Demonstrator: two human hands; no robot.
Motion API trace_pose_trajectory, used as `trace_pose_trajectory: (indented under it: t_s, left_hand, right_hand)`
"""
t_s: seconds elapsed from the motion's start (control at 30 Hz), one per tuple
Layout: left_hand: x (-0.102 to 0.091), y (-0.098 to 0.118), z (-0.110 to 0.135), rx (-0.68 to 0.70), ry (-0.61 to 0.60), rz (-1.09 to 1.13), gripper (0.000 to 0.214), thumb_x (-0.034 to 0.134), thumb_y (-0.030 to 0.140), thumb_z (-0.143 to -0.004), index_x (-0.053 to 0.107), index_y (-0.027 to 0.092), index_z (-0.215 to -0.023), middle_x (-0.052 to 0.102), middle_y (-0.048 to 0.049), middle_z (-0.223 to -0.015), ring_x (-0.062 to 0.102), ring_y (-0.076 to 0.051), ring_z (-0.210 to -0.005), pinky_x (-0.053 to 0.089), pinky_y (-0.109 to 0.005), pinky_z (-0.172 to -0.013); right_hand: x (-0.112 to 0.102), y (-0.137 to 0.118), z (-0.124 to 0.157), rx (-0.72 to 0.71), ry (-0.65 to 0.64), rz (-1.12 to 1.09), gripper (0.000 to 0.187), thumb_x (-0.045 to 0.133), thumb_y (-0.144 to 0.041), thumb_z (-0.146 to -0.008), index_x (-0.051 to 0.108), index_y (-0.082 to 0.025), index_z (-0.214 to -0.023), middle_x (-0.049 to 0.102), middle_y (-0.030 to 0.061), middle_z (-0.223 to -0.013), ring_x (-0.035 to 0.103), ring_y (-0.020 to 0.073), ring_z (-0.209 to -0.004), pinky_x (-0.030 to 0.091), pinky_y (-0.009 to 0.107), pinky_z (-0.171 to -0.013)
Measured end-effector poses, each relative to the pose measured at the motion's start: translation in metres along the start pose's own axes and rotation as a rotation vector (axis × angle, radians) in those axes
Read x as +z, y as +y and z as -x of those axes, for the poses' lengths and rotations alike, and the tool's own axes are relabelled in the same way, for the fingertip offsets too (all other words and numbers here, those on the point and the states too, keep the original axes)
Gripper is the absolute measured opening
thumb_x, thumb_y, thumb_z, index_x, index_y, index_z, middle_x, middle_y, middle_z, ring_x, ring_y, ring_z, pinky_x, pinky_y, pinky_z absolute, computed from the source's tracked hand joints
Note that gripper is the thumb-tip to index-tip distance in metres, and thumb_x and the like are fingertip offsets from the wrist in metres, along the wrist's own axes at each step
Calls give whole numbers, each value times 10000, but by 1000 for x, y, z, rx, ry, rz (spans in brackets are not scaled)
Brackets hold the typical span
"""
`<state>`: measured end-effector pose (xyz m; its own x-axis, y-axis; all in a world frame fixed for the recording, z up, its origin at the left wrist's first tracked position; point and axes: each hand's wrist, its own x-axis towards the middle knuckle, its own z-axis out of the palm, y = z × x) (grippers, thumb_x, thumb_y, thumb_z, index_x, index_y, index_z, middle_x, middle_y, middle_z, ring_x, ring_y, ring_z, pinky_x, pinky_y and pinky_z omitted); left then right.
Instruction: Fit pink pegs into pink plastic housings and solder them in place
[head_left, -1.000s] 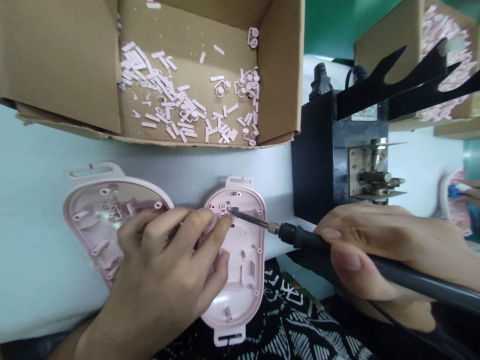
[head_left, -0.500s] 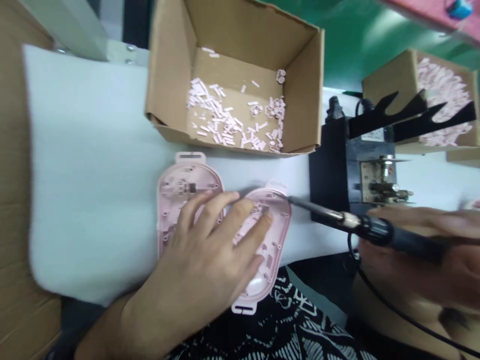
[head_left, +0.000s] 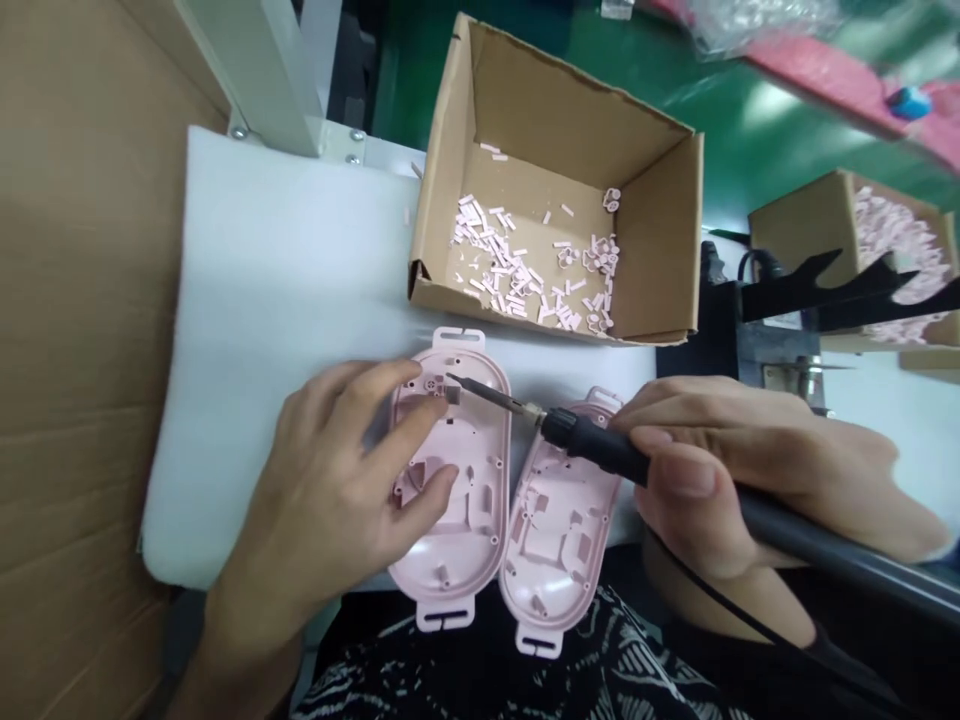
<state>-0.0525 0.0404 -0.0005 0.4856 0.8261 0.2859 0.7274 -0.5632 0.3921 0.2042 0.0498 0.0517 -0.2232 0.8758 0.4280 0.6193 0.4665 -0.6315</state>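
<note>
A soldering iron (head_left: 600, 447) with a black handle is gripped in my right hand (head_left: 720, 480). Its tip is at small raised parts near the upper end of a pink plastic shell (head_left: 469, 500), touching or just above them. My left hand (head_left: 352, 460) lies over that shell's left side, fingers spread, fingertips close to the iron's tip and a small grey square. Part of the shell is hidden under this hand. To its right lies a second pink shell (head_left: 559, 540), hollow side up and slightly tilted, its upper end partly behind the iron.
Beyond the shells stands an open cardboard box (head_left: 660, 250) holding small pink pieces. At the right is a black stand (head_left: 795, 290) with forked arms, and behind it another box (head_left: 802, 220) of pink parts. White foam sheeting (head_left: 255, 300) covers the table.
The iron's tip has moved from the right shell's upper end to the left shell's. My left hand has shifted left off the right shell. The camera view has shifted too.
</note>
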Motion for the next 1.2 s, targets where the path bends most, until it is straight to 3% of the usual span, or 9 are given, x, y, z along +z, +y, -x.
trace_pose_trajectory:
  t_s: [0.17,0.23,0.47,0.77,0.97,1.13,1.2]
  left_hand:
    - [-1,2,-1,-21,-12,23,401,726,229,-801,678,189,-1197,618,-122,-1294,571,-397,-1183,489,-614,-991]
    - [-1,2,-1,-35,-13,44,400,720,224,-799,674,179,-1194,627,-123,-1282,570,-400,-1182,481,-625,-998]
    - [-1,2,-1,-76,-28,86,383,686,211,-809,663,180,-1190,636,-122,-1276,571,-411,-1170,468,-645,-989]
    - [0,3,-1,-85,-29,85,398,675,217,-805,653,195,-1202,641,-118,-1261,578,-409,-1160,455,-640,-992]
    - [0,3,0,-87,-33,87,404,676,204,-799,653,188,-1202,638,-120,-1286,572,-409,-1173,452,-632,-998]
    - [0,3,0,-97,-41,82,401,680,214,-799,659,215,-1200,639,-103,-1282,575,-395,-1185,457,-621,-1015]
    - [0,3,0,-106,-55,83,406,672,223,-806,650,227,-1211,631,-100,-1294,565,-396,-1199,454,-627,-1019]
  right_hand:
    - [12,5,-1,-99,88,11,162,631,-206,-888,670,-255,-739,620,-29,-576,672,179,-528,600,332,-454]
    - [12,7,1,-118,67,-5,188,619,-187,-891,646,-239,-712,610,-34,-552,672,162,-526,607,321,-478]
    - [15,9,9,-8,73,129,401,529,-414,-981,591,-260,-615,623,-22,-514,645,157,-496,601,359,-552]
    - [16,1,7,58,87,123,284,568,-386,-967,625,-301,-703,664,-8,-568,673,216,-545,599,431,-551]
    - [8,-7,-7,128,-34,69,178,584,-212,-838,584,-284,-675,635,-28,-535,680,205,-535,615,399,-547]
    - [-11,2,-17,66,-338,82,147,566,-205,-824,580,-272,-695,680,-23,-606,719,201,-601,635,358,-572]
    - [-14,2,-17,57,-390,98,131,572,-208,-829,593,-265,-712,689,-20,-629,729,202,-634,644,354,-589]
